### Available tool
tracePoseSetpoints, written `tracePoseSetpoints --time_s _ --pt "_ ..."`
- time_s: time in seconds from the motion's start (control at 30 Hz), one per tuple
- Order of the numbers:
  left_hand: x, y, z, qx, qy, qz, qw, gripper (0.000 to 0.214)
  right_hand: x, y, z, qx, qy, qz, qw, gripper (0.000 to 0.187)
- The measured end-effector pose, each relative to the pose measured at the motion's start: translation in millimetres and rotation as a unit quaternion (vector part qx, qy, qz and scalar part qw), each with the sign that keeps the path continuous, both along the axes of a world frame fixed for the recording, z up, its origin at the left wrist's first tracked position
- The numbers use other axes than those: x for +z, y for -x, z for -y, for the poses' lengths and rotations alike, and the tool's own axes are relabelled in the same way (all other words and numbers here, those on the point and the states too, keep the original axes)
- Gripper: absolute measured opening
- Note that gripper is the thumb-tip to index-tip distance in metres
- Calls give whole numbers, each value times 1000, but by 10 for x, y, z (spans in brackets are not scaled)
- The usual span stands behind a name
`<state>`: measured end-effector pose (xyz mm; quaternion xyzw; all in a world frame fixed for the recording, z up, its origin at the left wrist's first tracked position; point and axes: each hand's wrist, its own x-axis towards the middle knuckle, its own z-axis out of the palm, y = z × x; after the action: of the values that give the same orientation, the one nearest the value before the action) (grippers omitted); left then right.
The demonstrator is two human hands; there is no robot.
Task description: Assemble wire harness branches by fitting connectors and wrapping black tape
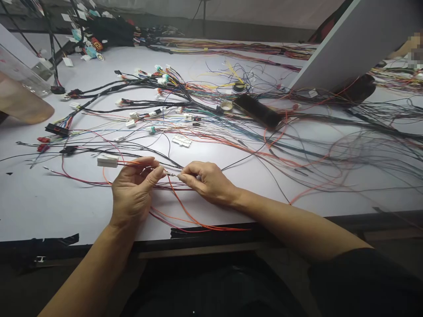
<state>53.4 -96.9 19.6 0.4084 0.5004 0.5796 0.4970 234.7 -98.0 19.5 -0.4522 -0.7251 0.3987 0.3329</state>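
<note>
My left hand [134, 191] and my right hand [206, 180] meet over the near part of the white table [49, 207]. Both pinch thin wires [185, 211], orange and red, whose small metal terminal ends [172, 175] lie between my fingertips. From my left fingers the wires run left to a white connector [107, 160] lying on the table. The loose lengths loop down over the table's front edge. Behind my hands spreads a large wire harness [172, 94] with black-taped branches and several small white and teal plugs.
A black cylinder [257, 111] and tape rolls [226, 105] lie among the wires at centre. A grey board [346, 44] leans at the right. Another person's arm [23, 103] enters at the far left. More harness bundles [109, 31] lie at the back. Black tape edges the front.
</note>
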Motion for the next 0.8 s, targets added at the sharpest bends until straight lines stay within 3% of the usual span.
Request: tracePoseSetpoints --time_s 0.13,0.37,0.5,0.63,0.8 --pt "1 -2 -3 -1 15 6 1000 32 -15 -1 -6 8 27 2 1000 17" --pt "-15 -2 -14 -1 41 28 999 34 -40 3 -15 -2 3 -52 999 10" --pt "-30 7 -19 -4 39 31 999 33 -44 5 -5 -19 -78 8 997 10" --pt "-41 11 -25 -4 38 45 998 33 -38 15 16 -42 -188 113 975 15" --pt "-55 8 -29 -2 31 37 999 33 -41 34 39 -44 -231 186 954 26"
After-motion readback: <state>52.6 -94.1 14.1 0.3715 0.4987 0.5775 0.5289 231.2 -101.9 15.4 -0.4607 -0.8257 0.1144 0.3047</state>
